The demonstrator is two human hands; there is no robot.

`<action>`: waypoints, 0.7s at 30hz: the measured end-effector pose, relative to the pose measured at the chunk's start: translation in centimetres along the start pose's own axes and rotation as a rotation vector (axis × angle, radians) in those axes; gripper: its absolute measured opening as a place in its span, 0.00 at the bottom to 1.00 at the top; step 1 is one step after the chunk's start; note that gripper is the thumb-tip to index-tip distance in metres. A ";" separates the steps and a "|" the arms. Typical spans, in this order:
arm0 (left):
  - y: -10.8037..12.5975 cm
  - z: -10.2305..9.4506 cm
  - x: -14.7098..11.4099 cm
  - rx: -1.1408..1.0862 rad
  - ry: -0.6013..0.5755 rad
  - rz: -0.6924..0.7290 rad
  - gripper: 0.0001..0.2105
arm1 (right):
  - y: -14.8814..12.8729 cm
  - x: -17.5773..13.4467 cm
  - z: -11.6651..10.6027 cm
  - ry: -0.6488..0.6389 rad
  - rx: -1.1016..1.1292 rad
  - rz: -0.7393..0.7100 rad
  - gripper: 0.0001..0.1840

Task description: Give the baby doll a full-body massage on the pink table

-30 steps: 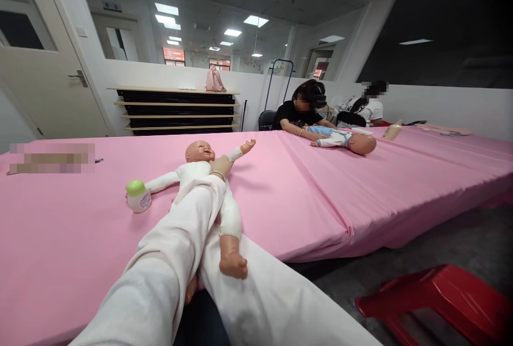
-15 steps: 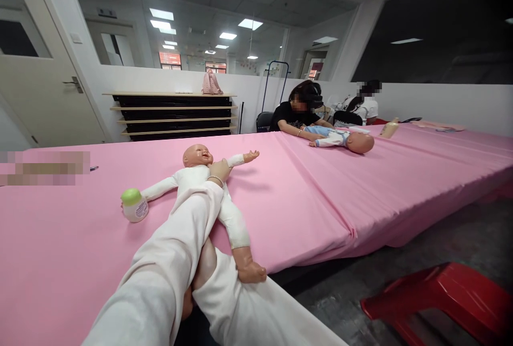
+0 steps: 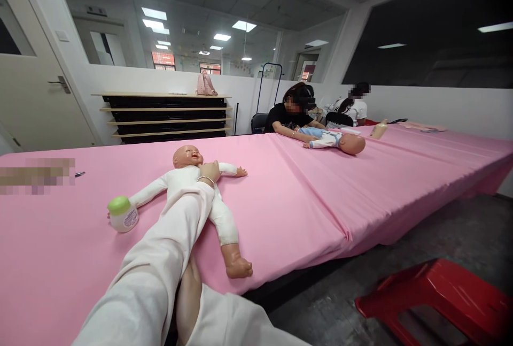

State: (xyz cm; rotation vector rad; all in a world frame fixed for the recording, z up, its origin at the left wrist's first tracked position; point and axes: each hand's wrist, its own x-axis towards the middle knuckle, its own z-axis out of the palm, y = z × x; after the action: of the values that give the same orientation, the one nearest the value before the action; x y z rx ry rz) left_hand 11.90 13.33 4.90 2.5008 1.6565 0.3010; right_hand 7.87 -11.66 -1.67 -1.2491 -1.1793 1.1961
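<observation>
A baby doll (image 3: 180, 183) in a white suit lies on its back on the pink-covered table (image 3: 272, 217), its head away from me. My left hand (image 3: 210, 170), with a beaded bracelet at the wrist, is closed at the doll's shoulder and upper arm on the right side. Below my left sleeve shows part of my right hand (image 3: 189, 287), near the doll's lower body; its fingers are hidden behind the left forearm. One doll leg with a bare foot (image 3: 239, 267) extends toward the table edge; the other is hidden. Beside the doll's far-left hand stands a green-lidded jar (image 3: 123, 215).
Across the table a person in black (image 3: 294, 113) handles a second doll (image 3: 326, 138) near a beige bottle (image 3: 379, 130). Another person (image 3: 352, 105) sits behind. A red stool (image 3: 436, 298) stands at the lower right. A pen (image 3: 80, 174) lies at left.
The view has shifted slightly right. The doll's raised arm has come down toward the table, with my left hand still at its shoulder. My right forearm has drawn lower, uncovering more of the foot.
</observation>
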 end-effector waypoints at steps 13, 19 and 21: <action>-4.2 0.5 -12.9 -0.134 0.310 0.244 0.21 | -3.7 -1.3 -18.1 -0.544 0.011 0.165 0.28; -9.8 3.3 -19.5 -0.367 0.359 0.167 0.18 | -3.7 9.4 -19.7 -0.108 0.041 0.136 0.19; -10.5 3.9 -19.4 -0.405 0.303 0.109 0.20 | -3.8 13.2 -17.4 -0.150 0.074 0.280 0.19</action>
State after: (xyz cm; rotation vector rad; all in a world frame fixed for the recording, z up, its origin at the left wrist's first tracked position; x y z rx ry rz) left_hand -3.92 -0.47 -2.97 2.3180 1.3724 0.9637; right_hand 25.63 1.00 1.98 -1.3170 -1.0797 1.5485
